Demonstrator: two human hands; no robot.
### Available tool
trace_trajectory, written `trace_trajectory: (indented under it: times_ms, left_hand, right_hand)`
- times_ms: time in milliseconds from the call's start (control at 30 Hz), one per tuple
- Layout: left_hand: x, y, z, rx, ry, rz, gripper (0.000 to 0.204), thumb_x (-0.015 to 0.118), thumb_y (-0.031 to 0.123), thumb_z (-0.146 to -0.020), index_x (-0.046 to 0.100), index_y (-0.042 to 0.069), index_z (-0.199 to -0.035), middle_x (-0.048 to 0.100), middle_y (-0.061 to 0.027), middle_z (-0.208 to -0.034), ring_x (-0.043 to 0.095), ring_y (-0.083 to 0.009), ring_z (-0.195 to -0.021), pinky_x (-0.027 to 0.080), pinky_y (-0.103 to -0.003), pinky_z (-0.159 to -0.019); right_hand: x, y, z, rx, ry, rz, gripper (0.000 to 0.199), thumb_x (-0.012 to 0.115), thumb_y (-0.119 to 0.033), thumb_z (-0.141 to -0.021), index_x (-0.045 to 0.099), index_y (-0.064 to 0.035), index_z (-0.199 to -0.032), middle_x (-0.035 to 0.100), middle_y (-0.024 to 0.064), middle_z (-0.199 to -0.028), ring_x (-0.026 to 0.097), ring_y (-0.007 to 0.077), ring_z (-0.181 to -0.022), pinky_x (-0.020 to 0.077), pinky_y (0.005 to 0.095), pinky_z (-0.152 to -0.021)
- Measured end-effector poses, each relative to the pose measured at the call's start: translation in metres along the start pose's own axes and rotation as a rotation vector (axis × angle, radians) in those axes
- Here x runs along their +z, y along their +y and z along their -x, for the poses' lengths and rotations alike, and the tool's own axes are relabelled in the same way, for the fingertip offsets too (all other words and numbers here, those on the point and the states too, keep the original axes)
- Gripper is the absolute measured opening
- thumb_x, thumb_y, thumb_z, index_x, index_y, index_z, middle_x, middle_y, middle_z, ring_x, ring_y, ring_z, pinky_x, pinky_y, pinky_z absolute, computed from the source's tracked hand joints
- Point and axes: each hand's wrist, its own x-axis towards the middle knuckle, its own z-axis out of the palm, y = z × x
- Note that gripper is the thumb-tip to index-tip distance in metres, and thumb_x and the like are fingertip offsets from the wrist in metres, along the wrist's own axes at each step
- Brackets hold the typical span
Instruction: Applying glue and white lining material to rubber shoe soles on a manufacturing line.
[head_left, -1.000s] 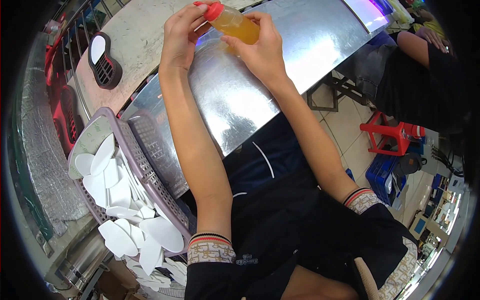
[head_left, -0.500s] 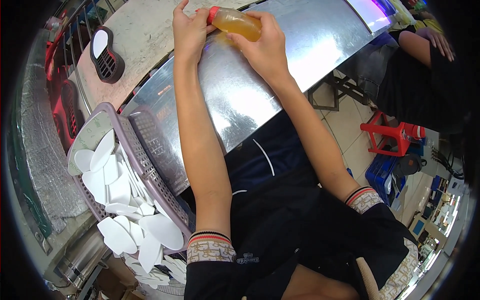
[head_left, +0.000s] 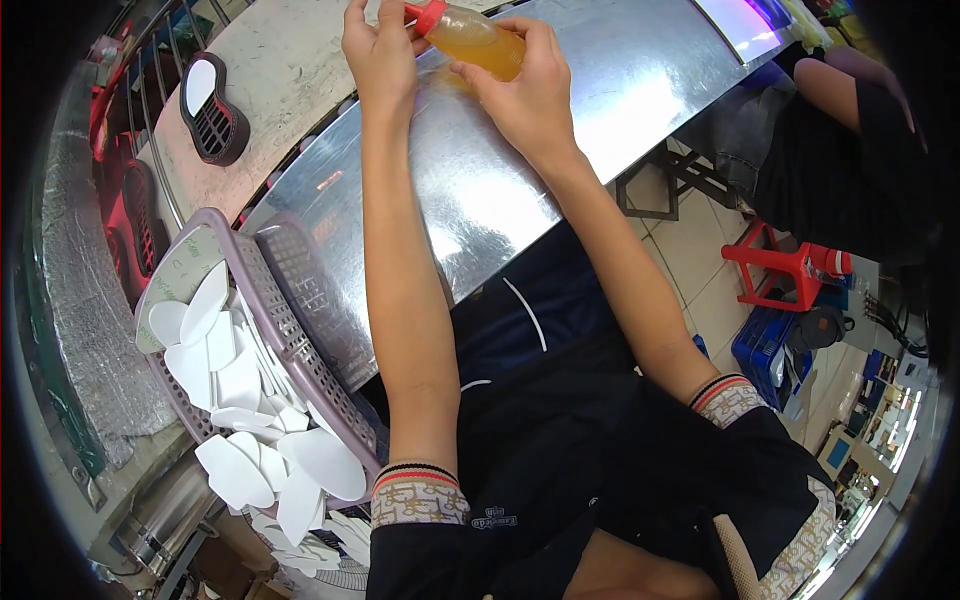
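My right hand is wrapped round a clear squeeze bottle of amber liquid, tilted with its red cap and nozzle toward the left. Beside that nozzle is my left hand, its fingers curled at the upper edge of the view. Whatever they grip is hidden by the hand itself. Both hands are above the shiny metal tabletop. On the pale board to the left lies a black shoe sole with an open lattice and a white piece over one end.
Left of my left forearm, a mauve plastic basket holds several white flat rounded pieces. Metal rails run along the far left. On the right are a red stool, a blue crate and a seated person in black.
My left hand has shifted slightly, and more of the red nozzle shows beside it. The bottle tilts a little more steeply, with my right hand still round it. The seated person's hand has moved.
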Motion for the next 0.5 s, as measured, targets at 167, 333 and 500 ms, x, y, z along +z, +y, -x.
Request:
trace_trajectory:
  times_ms: [167,333,500]
  left_hand:
    - [-0.021,-0.028,-0.020,0.186,-0.535,0.712,0.054,0.050,0.009,-0.086,0.028,0.000,-0.134,0.063,-0.0190,-0.095,0.062,-0.0167,-0.078,0.052,-0.025,-0.068]
    - [0.001,-0.011,-0.004,0.100,-0.079,-0.016,0.055,0.050,0.008,-0.086,0.027,-0.001,-0.135,0.063,-0.0204,-0.098,0.062,-0.0164,-0.078,0.051,-0.025,-0.070]
    - [-0.003,-0.026,-0.014,0.363,-0.490,0.638,0.057,0.050,0.004,-0.086,0.024,-0.001,-0.137,0.063,-0.0195,-0.098,0.062,-0.0164,-0.080,0.051,-0.026,-0.072]
  right_hand:
    - [0.001,-0.008,0.000,0.056,0.001,-0.052,0.050,0.079,-0.019,-0.065,0.049,0.0012,-0.099,0.056,0.0148,-0.094,0.058,0.0269,-0.087,0.0468,0.0338,-0.076]
    - [0.000,-0.003,-0.001,0.028,-0.004,-0.007,0.052,0.080,-0.019,-0.065,0.048,0.0013,-0.100,0.056,0.0151,-0.096,0.058,0.0267,-0.088,0.0466,0.0336,-0.077]
    - [0.002,-0.009,0.001,0.148,0.015,-0.181,0.051,0.077,-0.014,-0.065,0.046,0.0014,-0.103,0.056,0.0157,-0.098,0.058,0.0263,-0.092,0.0460,0.0340,-0.081]
